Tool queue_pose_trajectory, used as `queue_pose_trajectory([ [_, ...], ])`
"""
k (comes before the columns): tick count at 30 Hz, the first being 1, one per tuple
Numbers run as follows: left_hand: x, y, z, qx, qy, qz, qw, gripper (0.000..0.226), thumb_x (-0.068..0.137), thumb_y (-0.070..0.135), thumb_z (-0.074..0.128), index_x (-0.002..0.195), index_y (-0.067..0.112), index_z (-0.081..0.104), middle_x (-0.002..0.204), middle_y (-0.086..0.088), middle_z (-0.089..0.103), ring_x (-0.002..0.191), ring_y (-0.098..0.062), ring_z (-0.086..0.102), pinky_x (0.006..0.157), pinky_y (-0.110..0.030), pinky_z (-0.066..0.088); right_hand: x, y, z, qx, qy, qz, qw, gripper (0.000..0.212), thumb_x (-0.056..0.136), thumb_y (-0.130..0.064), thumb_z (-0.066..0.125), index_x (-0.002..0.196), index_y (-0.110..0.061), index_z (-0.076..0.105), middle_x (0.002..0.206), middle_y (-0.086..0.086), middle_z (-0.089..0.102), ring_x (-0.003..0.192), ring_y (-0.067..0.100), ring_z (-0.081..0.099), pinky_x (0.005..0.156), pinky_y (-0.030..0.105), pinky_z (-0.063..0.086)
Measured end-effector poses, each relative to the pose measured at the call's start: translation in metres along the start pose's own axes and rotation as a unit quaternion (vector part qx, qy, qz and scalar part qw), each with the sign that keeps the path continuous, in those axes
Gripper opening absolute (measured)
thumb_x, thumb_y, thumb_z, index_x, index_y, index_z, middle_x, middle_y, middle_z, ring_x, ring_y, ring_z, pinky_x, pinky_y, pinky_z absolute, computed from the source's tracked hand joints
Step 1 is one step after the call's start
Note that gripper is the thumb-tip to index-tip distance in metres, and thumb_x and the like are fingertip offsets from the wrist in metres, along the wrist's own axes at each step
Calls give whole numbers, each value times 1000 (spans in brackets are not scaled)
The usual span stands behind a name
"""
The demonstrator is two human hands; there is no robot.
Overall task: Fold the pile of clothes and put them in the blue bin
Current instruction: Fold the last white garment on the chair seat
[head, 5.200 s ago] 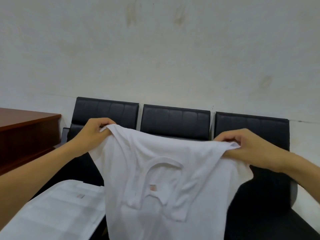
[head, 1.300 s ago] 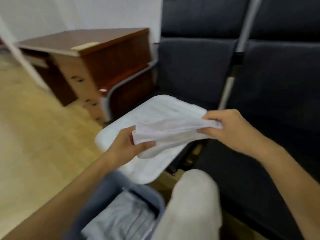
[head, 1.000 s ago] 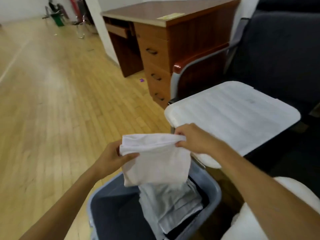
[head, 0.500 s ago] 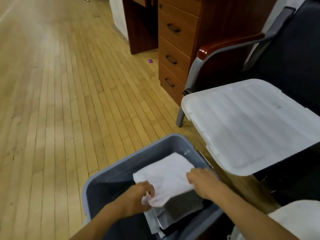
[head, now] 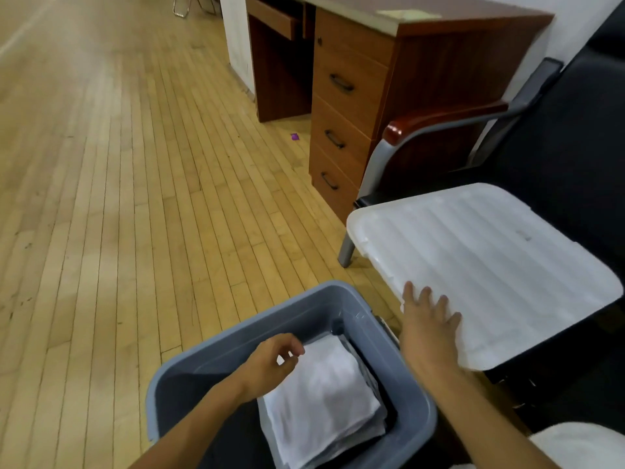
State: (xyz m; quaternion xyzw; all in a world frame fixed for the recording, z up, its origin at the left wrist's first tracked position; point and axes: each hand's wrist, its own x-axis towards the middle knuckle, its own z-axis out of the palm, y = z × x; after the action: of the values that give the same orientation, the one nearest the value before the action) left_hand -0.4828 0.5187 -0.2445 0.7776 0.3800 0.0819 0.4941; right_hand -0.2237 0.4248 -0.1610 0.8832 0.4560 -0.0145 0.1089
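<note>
The folded white shirt point(head: 324, 397), soft and light, lay in the blue bin point(head: 304, 302) beneath the empty, loosely curled left hand point(head: 270, 365); the flat right hand point(head: 427, 328) pressed the white lid point(head: 490, 258).

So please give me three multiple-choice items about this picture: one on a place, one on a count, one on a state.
1. Where does the folded white garment lie?
A. on the white lid
B. in the blue bin
C. on the floor

2. How many drawer handles show on the desk front?
A. one
B. two
C. four

3. What is the right hand doing?
A. resting flat on the white lid
B. gripping the garment
C. pulling a drawer

Answers: 1 B, it tops the pile inside the blue bin. 2 C, four dark handles run down the drawers. 3 A, its fingers spread over the edge of the white lid.
</note>
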Motion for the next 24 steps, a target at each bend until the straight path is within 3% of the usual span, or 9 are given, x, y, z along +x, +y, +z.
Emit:
queue_pose_trajectory([
  [2,-4,10,-12,-54,29,5,998,15,96,11,57,98,24,65,97,7,68,92,-12,66,85,-34,57,-28,-4,-14,29,48,-21,998,80,96,-9,48,158,-16,-2,164,12,16,147,38,21,116,56,28],
  [6,-15,46,-55,-171,114,17,978,14,99,27,55,112,25,61,109,11,65,98,-11,67,81,-32,58,-92,-20,-40,169,220,-158,948,96,53,-2,89,141,-7,50,135,10,62,114,34,66,86,49,58],
  [10,-17,74,-104,-303,185,14,935,33,102,32,48,135,24,52,125,0,66,108,-20,68,86,-36,59,-125,-44,-69,238,341,-266,870,68,67,-6,85,131,-12,63,124,0,70,104,18,71,73,33,63],
  [12,-23,78,-129,-324,203,24,924,41,104,34,46,143,24,43,134,-1,61,111,-20,67,86,-36,59,-127,-53,-86,268,386,-281,837,44,77,-15,78,121,-13,72,106,-3,76,86,12,74,59,24,60],
  [15,-39,67,-166,-351,261,7,899,74,90,51,59,152,38,21,156,1,35,134,-28,48,103,-45,46,-132,-64,-117,400,345,-240,814,14,78,-23,74,85,-11,77,59,-11,65,53,-5,62,46,1,39],
  [18,-62,37,-192,-230,397,-88,884,108,77,59,71,157,31,4,164,-4,11,146,-29,27,109,-45,36,-114,-57,-125,644,166,-125,736,28,72,-27,87,75,-3,71,59,-12,63,57,-5,63,49,5,43],
  [20,-82,8,-196,-234,497,-154,821,112,74,65,70,156,18,11,158,-9,24,141,-32,34,109,-46,38,-92,-39,-117,738,49,-110,664,59,51,-47,92,84,-3,73,74,4,75,70,18,73,60,28,59],
  [22,-106,-27,-191,-278,537,-210,768,91,84,65,61,145,5,31,135,-13,48,118,-34,52,101,-49,44,-77,-25,-108,765,-19,-108,635,84,33,-60,93,91,-4,72,86,11,77,77,30,75,66,44,61],
  [24,-123,-60,-175,-276,504,-262,775,67,94,58,52,119,-4,53,120,-21,59,100,-37,57,99,-56,47,-63,-19,-94,756,-83,-106,641,75,45,-49,94,103,-9,69,94,11,77,83,32,75,72,49,60],
])
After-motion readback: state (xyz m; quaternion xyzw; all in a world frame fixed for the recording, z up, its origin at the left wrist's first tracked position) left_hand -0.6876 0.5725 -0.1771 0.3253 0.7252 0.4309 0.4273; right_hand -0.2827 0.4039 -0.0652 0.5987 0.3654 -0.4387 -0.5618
